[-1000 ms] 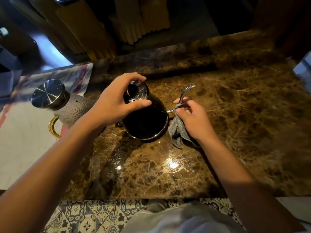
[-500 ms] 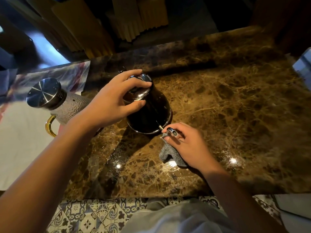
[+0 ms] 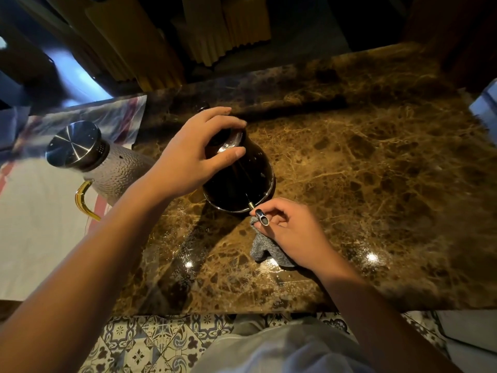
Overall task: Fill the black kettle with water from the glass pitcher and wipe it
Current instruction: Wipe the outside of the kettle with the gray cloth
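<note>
The black kettle (image 3: 242,181) stands on the brown marble counter (image 3: 376,170), its thin spout turned toward me. My left hand (image 3: 193,154) grips the kettle's lid and top from above. A grey cloth (image 3: 265,247) is pinched in my right hand (image 3: 290,232), wrapped around the spout just below its metal tip (image 3: 262,217). The glass pitcher (image 3: 107,165), textured, with a steel lid and a gold handle, stands to the left of the kettle, partly behind my left forearm.
A white cloth with red stripes (image 3: 40,224) covers the surface under the pitcher at left. Yellow fluted panels (image 3: 215,28) rise behind the counter. A pale object (image 3: 486,103) sits at the right edge. Patterned floor tiles (image 3: 150,345) show below the counter's front edge.
The kettle has been turned so its spout swung from the right round toward me. My right hand followed with the cloth, sliding along the spout to its tip. My left hand stayed on the lid.
</note>
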Tool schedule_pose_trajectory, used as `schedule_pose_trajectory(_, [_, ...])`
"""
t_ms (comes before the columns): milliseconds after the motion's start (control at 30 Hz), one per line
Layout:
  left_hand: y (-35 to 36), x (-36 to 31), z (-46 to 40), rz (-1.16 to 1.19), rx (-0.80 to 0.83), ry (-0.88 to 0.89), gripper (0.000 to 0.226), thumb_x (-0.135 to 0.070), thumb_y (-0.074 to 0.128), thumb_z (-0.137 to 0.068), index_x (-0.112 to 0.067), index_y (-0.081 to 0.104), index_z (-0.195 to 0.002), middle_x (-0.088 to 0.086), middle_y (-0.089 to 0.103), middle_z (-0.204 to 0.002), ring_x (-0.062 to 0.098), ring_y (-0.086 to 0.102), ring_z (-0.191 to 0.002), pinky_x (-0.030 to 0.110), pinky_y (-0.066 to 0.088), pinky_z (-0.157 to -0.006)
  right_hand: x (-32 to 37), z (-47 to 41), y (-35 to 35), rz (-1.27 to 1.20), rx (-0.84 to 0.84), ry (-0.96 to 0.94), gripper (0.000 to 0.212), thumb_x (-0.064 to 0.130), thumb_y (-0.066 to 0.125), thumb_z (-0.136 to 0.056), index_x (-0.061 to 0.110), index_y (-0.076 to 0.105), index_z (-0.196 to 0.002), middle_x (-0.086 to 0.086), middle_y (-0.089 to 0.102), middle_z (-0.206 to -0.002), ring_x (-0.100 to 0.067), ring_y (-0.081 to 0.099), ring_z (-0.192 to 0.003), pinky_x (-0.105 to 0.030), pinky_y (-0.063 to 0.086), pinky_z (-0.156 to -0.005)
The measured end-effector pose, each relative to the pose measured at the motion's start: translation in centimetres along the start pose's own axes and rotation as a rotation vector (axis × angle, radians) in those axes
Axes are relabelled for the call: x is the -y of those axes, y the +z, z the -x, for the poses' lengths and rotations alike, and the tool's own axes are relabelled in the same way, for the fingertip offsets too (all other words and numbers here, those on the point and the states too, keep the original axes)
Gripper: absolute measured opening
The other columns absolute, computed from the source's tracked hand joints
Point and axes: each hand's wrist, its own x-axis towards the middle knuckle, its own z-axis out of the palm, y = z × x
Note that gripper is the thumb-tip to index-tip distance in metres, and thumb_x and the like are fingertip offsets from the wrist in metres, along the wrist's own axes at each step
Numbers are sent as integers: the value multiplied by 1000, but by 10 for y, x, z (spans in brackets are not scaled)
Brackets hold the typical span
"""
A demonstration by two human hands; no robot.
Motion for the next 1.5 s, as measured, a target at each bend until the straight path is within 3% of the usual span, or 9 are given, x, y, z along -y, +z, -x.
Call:
schedule_pose_trajectory(300, [2,5,-1,-15,12,3,50,-48,59,-97,-31,52,-144,-6,37,-161,14,32,-149,44,35,-119,12,-4,-10,27,22,-2,22,2,82,-84,21,80,-95,3,67,-85,-2,54,-66,-21,50,-66])
schedule_pose_trajectory(433, [4,7,-2,-13,-4,3,52,-53,58,-94,-33,53,-142,-7,37,-161,15,31,-150,46,34,-119,21,-6,-21,10,121,36,26,0,75,-88,21,81,-101,-4,68,-81,-8,52,-68,-24,49,-68])
schedule_pose_trajectory(567, [14,8,-1,-6,-83,19,54,-61,57,-90,-36,54,-139,-7,39,-159,16,31,-149,45,34,-118,26,-10,-32,7,122,29,22,-1,77,-86,19,80,-93,5,69,-78,-15,52,-67,-29,49,-69])
schedule_pose_trajectory(733, [21,9,0,-14,-156,25,49,-57,56,-92,-36,56,-136,-7,43,-156,14,33,-146,38,31,-114,36,-14,-43,91,35,-33,10,10,81,-87,18,76,-89,-14,70,-74,-16,56,-63,-34,50,-66])
schedule_pose_trajectory(833, [22,7,1,-8,-167,22,51,-57,55,-92,-36,54,-138,-8,44,-155,13,33,-145,35,30,-113,53,-25,-52,45,-69,-70,10,9,77,-90,17,74,-90,4,65,-64,-7,56,-60,-23,48,-63])
schedule_pose_trajectory(933, [24,5,0,-15,-208,39,57,-55,57,-93,-31,50,-144,-7,47,-152,6,35,-141,32,30,-113,75,-42,-52,-74,-219,-99,10,6,75,-91,16,71,-89,12,70,-77,3,65,-72,-16,52,-67])
schedule_pose_trajectory(1133, [26,3,1,-42,-247,41,62,-50,60,-94,-24,46,-148,-4,51,-149,2,36,-135,31,32,-112,82,-74,-18,-454,-423,-39,7,12,71,-96,15,65,-96,-11,75,-90,-22,73,-87,-43,61,-85])
schedule_pose_trajectory(1300, [24,1,3,-38,-229,37,59,-45,61,-95,-23,47,-148,-2,51,-150,14,42,-140,40,36,-116,57,-79,21,-469,-495,4,3,20,72,-96,20,74,-98,-2,77,-103,-20,73,-102,-45,60,-97])
schedule_pose_trajectory(1500, [26,0,2,-38,-232,39,60,-51,56,-95,-22,48,-146,-2,52,-148,8,40,-137,41,37,-116,51,-66,34,-487,-383,-50,31,28,48,-108,23,74,-124,4,73,-129,-15,64,-129,-48,48,-114])
